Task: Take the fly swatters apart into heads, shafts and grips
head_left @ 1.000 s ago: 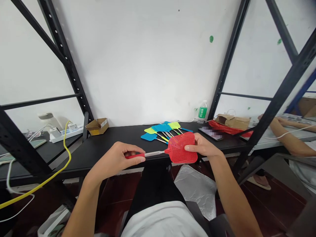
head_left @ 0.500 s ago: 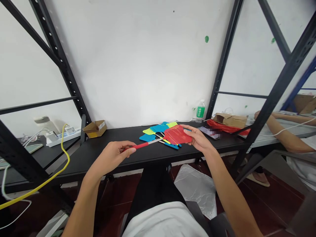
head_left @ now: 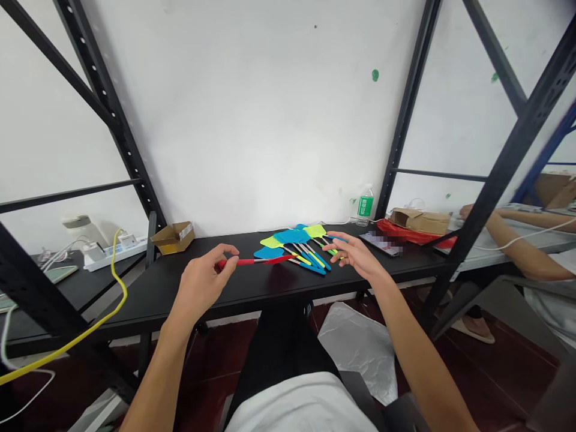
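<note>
My left hand (head_left: 211, 267) is closed on the red handle of a fly swatter (head_left: 245, 262), held above the black table with its red head turned nearly edge-on. My right hand (head_left: 353, 255) is off the swatter, its fingers apart and holding nothing. Close behind it, several blue fly swatters (head_left: 291, 236) and yellow-green fly swatters (head_left: 271, 242) lie fanned in an overlapping pile. Their handles point toward me and to the right. Part of the pile's right side is hidden by my right hand.
An open cardboard box (head_left: 173, 237) stands at the table's (head_left: 171, 288) left. A water bottle (head_left: 365, 205) and a phone (head_left: 382, 243) are at the right, near a red bag (head_left: 409, 233) with cardboard. Black shelf posts flank the table. Another person's arm (head_left: 517, 243) is far right.
My right hand has let go of the red swatter's head and opened. The swatter has turned from face-on to nearly edge-on and moved slightly left in my left hand.
</note>
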Available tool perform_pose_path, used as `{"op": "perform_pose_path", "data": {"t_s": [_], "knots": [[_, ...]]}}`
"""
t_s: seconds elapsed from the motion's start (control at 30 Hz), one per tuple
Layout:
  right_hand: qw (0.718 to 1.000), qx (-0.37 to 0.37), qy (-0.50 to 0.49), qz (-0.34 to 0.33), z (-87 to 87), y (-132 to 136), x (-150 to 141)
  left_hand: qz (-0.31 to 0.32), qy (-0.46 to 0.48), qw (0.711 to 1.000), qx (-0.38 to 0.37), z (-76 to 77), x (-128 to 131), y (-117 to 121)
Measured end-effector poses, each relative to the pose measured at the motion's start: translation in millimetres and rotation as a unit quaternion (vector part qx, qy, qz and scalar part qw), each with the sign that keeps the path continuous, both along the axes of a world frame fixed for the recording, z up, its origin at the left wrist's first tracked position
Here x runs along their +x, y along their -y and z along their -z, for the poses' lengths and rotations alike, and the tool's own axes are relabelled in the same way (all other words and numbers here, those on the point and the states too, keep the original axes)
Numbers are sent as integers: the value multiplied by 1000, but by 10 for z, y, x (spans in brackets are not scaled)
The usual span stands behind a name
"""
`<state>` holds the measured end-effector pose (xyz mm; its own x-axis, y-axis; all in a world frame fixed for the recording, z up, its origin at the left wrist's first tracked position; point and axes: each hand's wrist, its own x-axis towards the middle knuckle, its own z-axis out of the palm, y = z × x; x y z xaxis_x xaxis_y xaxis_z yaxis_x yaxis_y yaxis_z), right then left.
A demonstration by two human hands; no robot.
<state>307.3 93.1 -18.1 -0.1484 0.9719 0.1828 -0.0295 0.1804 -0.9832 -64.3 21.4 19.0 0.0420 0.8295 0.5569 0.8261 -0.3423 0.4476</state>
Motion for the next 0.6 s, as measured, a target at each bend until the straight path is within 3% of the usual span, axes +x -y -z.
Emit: {"op": "perform_pose_path", "data": {"t_s": [0.1, 0.2, 0.27, 0.37, 0.47, 0.6], "knots": [[998, 12, 63, 7, 79, -86, 32, -25, 17, 999, 26, 11, 41, 5], [979, 33, 190, 57, 251, -262, 94, -37, 3, 999, 30, 39, 82, -8], [928, 74, 337, 142, 403, -398, 147, -24, -16, 999, 17, 64, 114, -25], [890, 84, 398, 204, 627, -553, 217, 18, -35, 999, -19, 104, 190, -45], [866, 96, 443, 212, 787, -613, 246, 56, -64, 995, -59, 147, 292, -57], [843, 116, 497, 172, 876, -616, 200, 114, -94, 983, -109, 237, 417, -95]]}}
